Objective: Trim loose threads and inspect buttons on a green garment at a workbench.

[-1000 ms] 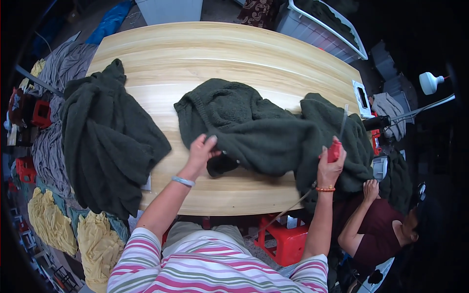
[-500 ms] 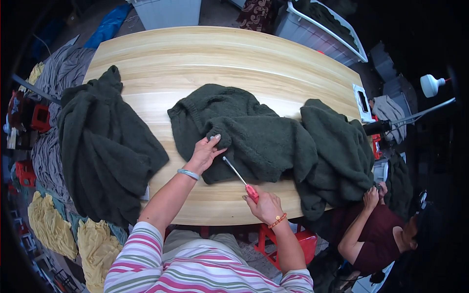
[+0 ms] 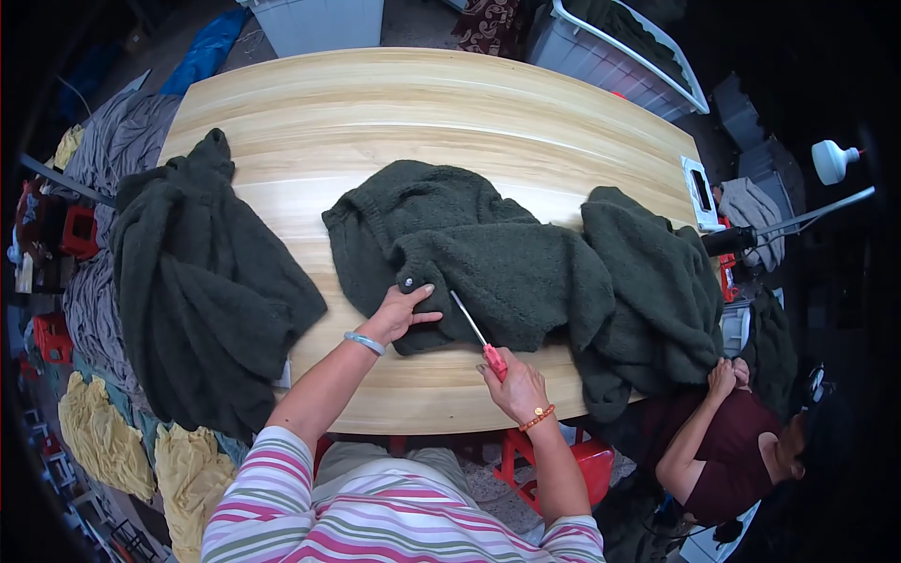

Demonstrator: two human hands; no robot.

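Note:
A dark green knit sweater (image 3: 507, 267) lies crumpled across the middle of the table. My left hand (image 3: 401, 316) grips its near edge, the thumb on top of the fabric and another finger stretched to the right; the remaining fingers are partly hidden. A small shiny round spot (image 3: 408, 281) shows on the fabric just above the thumb. In my right hand (image 3: 519, 387) is a screwdriver-like tool (image 3: 494, 358) with a red handle and thin metal shaft. Its tip points up and left, over the sweater, to the right of my left hand.
Another dark green knit piece (image 3: 202, 291) covers the table's left end. More dark knit (image 3: 648, 281) lies at right, where a co-worker's hands (image 3: 727, 377) hold its edge. A lamp arm (image 3: 732, 241) reaches in nearby. Grey bins (image 3: 610, 66) stand beyond the wooden table (image 3: 413, 103).
My left hand has shifted slightly down, its thumb lower on the sweater's edge, and the shiny spot moved down with it. The tool in my right hand moved slightly right and up.

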